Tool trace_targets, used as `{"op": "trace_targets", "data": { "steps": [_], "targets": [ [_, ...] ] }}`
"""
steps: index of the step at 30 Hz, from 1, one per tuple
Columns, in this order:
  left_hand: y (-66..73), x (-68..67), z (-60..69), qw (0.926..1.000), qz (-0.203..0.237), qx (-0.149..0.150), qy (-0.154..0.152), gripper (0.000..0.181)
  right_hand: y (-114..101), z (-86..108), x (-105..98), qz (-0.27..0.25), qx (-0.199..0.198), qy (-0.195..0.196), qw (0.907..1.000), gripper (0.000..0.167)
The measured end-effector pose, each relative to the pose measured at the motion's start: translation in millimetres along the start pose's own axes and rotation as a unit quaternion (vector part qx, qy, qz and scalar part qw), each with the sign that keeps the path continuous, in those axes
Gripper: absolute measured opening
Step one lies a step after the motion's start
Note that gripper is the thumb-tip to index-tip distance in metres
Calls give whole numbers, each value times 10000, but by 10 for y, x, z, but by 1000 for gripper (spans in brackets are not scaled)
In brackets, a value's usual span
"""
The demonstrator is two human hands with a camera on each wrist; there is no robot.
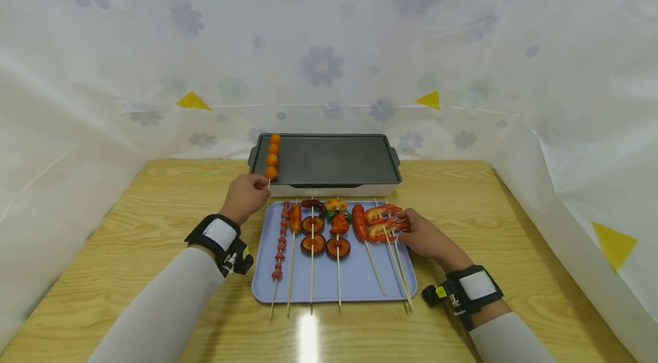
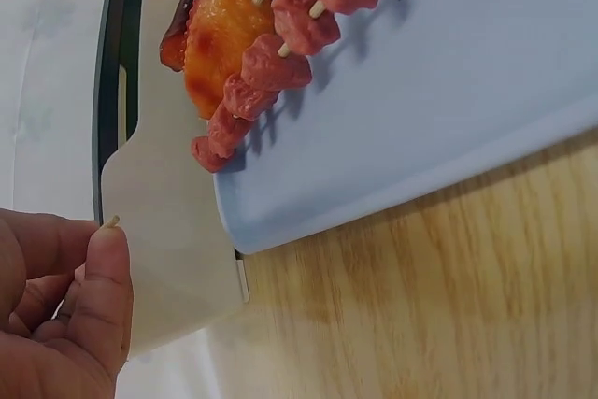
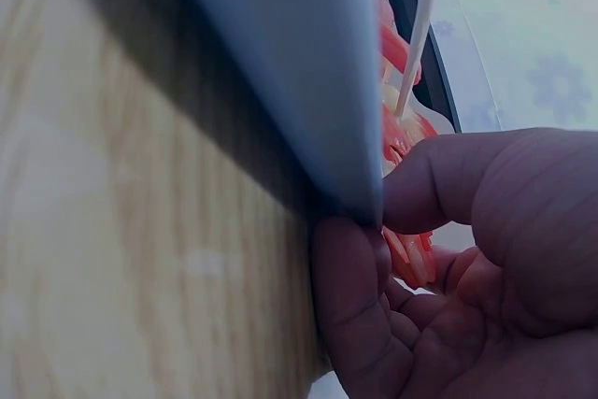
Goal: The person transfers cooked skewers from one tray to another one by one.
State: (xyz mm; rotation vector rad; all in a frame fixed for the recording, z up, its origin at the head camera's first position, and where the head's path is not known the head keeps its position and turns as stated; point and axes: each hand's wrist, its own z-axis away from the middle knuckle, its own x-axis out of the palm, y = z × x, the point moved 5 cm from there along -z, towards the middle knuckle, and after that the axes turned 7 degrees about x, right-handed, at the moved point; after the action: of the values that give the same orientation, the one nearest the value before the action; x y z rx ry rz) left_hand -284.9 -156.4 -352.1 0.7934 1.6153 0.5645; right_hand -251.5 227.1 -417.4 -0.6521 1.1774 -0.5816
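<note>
My left hand (image 1: 247, 197) pinches the stick end of a skewer of orange balls (image 1: 272, 160), which lies along the left side of the dark griddle (image 1: 334, 157). In the left wrist view the stick's tip pokes out between thumb and finger of the left hand (image 2: 70, 301). My right hand (image 1: 425, 236) is at the right edge of the lavender tray (image 1: 324, 286). The right wrist view shows thumb and fingers of that hand (image 3: 458, 259) gripping the tray's rim (image 3: 308, 72), close to the shrimp skewers (image 1: 382, 223).
On the tray lie a skewer of small pink meat pieces (image 1: 281, 240), a brown sausage skewer (image 1: 295, 218), mushroom skewers (image 1: 312, 244) and a red sausage skewer (image 1: 360, 223). Several sticks overhang its front edge. The griddle stands behind the tray on the wooden table (image 1: 164, 226).
</note>
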Motion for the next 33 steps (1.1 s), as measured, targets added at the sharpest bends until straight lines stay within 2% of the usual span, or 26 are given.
{"op": "trace_targets", "data": {
  "steps": [9,15,19,25,28,33],
  "targets": [
    [-125,-43,101,9997,189,-157,-78,29,-7,-31,32,-105,4,-62,9999,47],
    [-136,-55,172,9992,317,-206,-105,31,14,-31,11,-70,4,-77,9999,47],
    [-143,-36,230,9973,639,-339,-156,33,27,-31,13,-65,8,-92,9999,48],
    [-125,-40,349,9890,1378,-468,-247,33,31,-32,19,-82,25,-94,9999,48],
    [-98,-43,432,9879,1407,-522,-381,31,33,-32,20,-56,34,-96,9999,49],
    [-19,-37,611,9902,1152,-558,-560,25,33,-30,14,-89,-30,-117,9999,47]
  ]
}}
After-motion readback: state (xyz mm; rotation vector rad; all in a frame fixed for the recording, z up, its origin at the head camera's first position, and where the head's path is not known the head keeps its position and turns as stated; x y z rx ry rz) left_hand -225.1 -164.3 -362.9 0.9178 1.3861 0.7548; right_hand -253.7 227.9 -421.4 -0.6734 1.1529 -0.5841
